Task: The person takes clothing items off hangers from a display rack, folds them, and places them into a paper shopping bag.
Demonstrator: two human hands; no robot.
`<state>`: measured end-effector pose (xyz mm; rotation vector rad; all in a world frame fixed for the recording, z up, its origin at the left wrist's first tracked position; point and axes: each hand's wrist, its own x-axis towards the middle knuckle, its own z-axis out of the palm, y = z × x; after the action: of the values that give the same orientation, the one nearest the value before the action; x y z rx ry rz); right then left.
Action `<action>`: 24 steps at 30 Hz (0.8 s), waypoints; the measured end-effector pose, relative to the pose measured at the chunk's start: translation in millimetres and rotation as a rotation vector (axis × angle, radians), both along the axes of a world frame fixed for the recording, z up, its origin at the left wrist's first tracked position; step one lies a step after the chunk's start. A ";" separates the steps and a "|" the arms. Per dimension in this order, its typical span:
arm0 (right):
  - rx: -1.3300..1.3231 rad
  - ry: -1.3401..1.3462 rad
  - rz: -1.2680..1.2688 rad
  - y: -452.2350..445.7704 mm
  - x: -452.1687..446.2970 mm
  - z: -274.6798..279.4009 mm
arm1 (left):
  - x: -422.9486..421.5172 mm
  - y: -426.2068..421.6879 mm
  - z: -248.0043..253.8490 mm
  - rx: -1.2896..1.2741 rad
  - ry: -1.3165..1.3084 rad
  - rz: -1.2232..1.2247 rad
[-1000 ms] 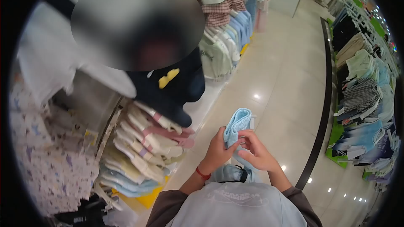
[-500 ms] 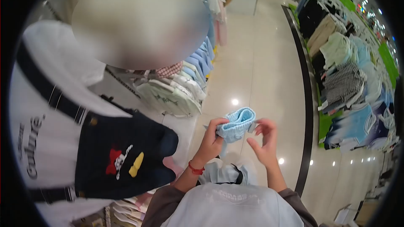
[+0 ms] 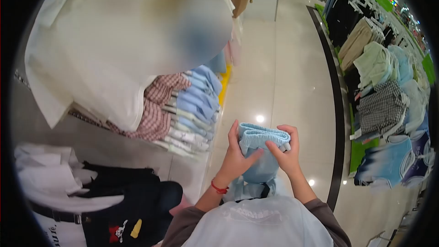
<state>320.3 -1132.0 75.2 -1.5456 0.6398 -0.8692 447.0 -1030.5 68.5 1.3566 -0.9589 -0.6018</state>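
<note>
A pair of light blue elastic-waist pants (image 3: 259, 163) is held up in front of my body, with the gathered waistband facing away from me and folded flat. My left hand (image 3: 236, 158) grips the left end of the waistband, its fingers behind the cloth and its blurred thumb across the front. At the right end, my right hand (image 3: 287, 152) pinches the band between thumb and fingers. A small pale tab shows beside the right fingers. The lower part of the pants drops toward my lap, and its end cannot be made out.
On the left, racks carry a white top, red-checked shirts (image 3: 157, 110), blue shirts (image 3: 197, 93) and dark overalls (image 3: 137, 206). A rack of hanging clothes (image 3: 382, 105) lines the right side. Between them runs a pale tiled floor (image 3: 292, 73) with a black stripe (image 3: 337, 123).
My right hand has closed on the waistband. The band has gone from a bunched loop to a flatter, wider fold. My view has shifted, and the overalls sit lower at the left.
</note>
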 end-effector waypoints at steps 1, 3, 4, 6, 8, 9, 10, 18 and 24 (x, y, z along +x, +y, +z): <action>-0.034 -0.002 -0.018 -18.4 4.8 2.7 | 3.6 -22.3 -7.7 0.011 0.070 0.025; -0.038 -0.069 0.015 -54.4 9.1 10.6 | 8.4 -58.0 -8.4 0.023 0.127 0.070; -0.046 -0.093 0.037 -74.3 9.8 12.9 | 9.1 -74.0 -3.7 0.016 0.114 0.096; -0.136 -0.037 0.100 -116.0 12.7 11.0 | 11.9 -104.4 -0.8 -0.015 0.129 0.122; -0.050 0.040 0.215 -140.9 6.3 -3.2 | 15.0 -124.7 0.3 -0.039 0.185 0.119; 0.059 0.076 0.294 -154.0 4.7 -13.1 | 17.2 -131.5 -0.4 -0.019 0.211 0.066; 0.153 0.104 0.372 -170.1 7.1 -17.8 | 23.3 -142.9 -0.3 -0.013 0.228 0.011; 0.504 -0.094 0.021 -267.5 45.8 -21.9 | 71.9 -247.1 -24.5 0.208 0.194 -0.303; 0.778 -0.002 0.100 -400.4 89.8 -43.6 | 103.1 -339.5 -55.3 0.345 0.563 -0.241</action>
<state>410.1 -1532.4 31.6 -0.8606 0.7734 -0.4544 550.1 -1370.0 13.2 1.2681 -0.5714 -1.3010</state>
